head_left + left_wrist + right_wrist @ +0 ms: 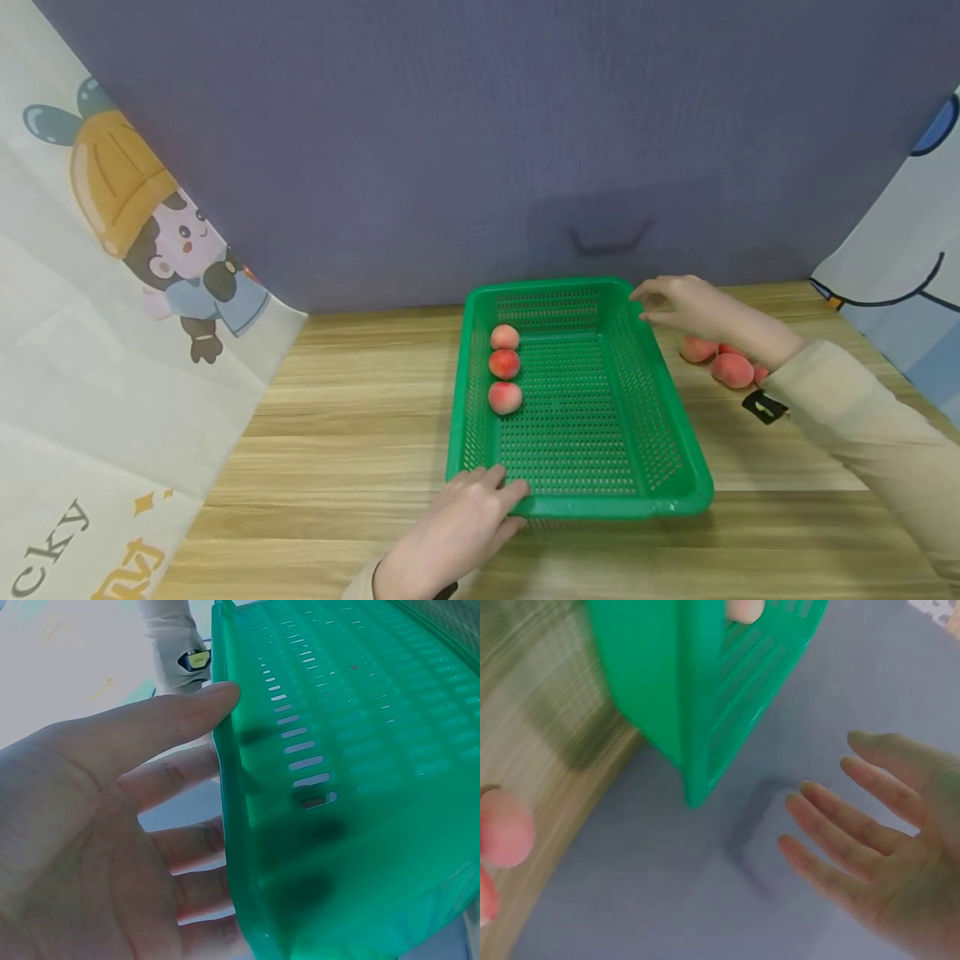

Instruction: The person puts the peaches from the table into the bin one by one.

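Observation:
A green plastic basket [581, 506] stands on the wooden table, with three peaches [505, 398] in a column along its left side. My left hand [457, 521] grips the basket's near rim at the left corner; in the left wrist view the thumb [202, 705] lies over the rim and the fingers are on its outer side. My right hand [682, 307] is by the far right corner of the basket, holding nothing; the right wrist view shows its fingers [847, 832] spread and apart from the basket [697, 712].
Several peaches [732, 371] lie on the table [360, 417] right of the basket, partly hidden by the right forearm. A grey-blue panel [420, 150] rises behind the table. Printed white sheets [75, 317] hang at the left and right.

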Demonstrator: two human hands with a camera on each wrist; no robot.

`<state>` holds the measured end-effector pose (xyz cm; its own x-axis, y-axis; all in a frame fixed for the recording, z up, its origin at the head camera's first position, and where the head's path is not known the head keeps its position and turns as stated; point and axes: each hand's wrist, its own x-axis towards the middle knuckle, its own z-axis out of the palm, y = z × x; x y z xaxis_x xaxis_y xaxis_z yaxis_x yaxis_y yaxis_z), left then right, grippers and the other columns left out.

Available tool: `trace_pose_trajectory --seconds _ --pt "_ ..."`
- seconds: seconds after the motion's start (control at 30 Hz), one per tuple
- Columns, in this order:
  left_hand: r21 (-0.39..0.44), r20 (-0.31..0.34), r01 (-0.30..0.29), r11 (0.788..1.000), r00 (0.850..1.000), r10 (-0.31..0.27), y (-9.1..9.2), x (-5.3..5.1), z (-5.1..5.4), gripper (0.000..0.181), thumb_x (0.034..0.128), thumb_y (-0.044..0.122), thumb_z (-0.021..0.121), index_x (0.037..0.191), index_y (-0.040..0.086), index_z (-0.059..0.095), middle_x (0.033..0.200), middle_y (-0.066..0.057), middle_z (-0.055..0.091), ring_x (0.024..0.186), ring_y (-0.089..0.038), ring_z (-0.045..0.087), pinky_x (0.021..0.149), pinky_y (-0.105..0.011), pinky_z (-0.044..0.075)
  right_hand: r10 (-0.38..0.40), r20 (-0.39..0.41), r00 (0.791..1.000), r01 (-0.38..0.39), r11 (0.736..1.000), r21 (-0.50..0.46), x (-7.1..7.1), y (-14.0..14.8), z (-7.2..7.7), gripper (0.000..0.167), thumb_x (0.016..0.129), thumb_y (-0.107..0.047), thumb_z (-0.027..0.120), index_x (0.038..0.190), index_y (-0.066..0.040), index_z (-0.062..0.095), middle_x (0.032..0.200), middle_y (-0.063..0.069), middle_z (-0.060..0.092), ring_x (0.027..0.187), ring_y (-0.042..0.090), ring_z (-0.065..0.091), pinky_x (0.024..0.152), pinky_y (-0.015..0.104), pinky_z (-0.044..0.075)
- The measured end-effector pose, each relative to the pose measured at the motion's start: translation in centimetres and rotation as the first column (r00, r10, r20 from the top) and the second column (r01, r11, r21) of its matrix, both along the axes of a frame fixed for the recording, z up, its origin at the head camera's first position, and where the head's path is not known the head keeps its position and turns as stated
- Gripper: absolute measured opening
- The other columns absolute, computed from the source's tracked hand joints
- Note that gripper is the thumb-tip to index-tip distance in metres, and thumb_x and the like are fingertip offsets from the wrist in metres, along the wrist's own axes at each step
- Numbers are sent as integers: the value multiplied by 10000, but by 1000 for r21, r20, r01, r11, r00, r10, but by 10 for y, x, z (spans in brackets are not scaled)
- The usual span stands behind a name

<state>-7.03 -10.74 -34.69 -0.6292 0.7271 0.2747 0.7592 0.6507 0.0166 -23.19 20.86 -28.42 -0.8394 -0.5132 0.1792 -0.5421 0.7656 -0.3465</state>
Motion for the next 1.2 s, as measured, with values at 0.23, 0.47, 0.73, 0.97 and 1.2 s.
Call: trace_pose_trajectory --seconds 0.23,0.47,0.73,0.97,1.2 --pt "2 20 -1 1000 1000 1 0 0 0 228 750 275 672 930 146 616 710 48 510 582 -70 483 504 -159 301 -55 -18 998 55 998 -8 -11 21 -10 242 807 -20 582 1036 58 570 980 233 601 902 363 568 752 458 444" --pt "5 22 3 1000 1000 -4 0 0 0 222 751 276 672 920 145 612 704 49 504 575 -65 478 497 -156 291 -55 7 998 55 998 -26 -21 38 -26 259 823 -31 554 1047 99 550 1003 264 584 899 379 568 746 469 447" --pt "7 4 15 1000 1000 -15 0 0 0 211 750 281 674 896 146 604 692 54 491 561 -62 460 492 -147 285 -76 17 997 77 996 -35 -32 48 -50 250 806 -7 549 1026 113 549 999 279 576 882 408 558 735 478 448" --pt "1 15 8 1000 1000 -8 0 0 1 207 757 279 666 904 147 604 703 50 499 573 -65 469 497 -153 293 -101 14 995 101 994 -35 -38 52 -66 281 779 10 568 1034 126 539 992 314 560 892 435 544 742 495 437" --pt "-6 29 10 1000 1000 -9 0 0 1 211 766 282 660 922 149 612 710 49 509 573 -60 467 497 -150 300 -140 57 989 140 990 -9 -41 57 -77 337 792 -35 562 1082 129 515 1060 334 526 965 465 502 793 517 402"
